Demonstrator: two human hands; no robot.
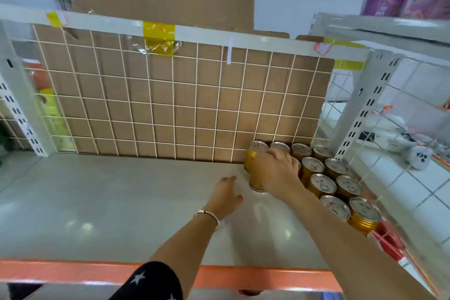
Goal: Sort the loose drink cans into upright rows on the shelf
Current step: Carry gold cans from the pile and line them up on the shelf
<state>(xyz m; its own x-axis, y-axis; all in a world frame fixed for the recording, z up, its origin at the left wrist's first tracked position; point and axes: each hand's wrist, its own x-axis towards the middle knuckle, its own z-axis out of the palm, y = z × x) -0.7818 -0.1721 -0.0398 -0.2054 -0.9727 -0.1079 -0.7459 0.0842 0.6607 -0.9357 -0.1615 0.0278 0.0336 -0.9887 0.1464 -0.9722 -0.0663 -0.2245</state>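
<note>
Several gold drink cans with silver tops (323, 184) stand upright in rows at the right end of the grey shelf (109, 202), against the wire grid. My right hand (275, 173) is closed over the top of one gold can (257, 184) at the left edge of the group, next to another can (253, 156) by the back panel. My left hand (225, 195) hovers just left of that can, fingers spread, holding nothing. A silver bracelet sits on its wrist.
A cardboard sheet behind a white wire grid (170, 105) forms the back wall. White slotted uprights (365, 109) stand at both sides. An orange strip (73, 271) runs along the shelf's front edge. A plush toy (417, 156) lies on the neighbouring shelf to the right.
</note>
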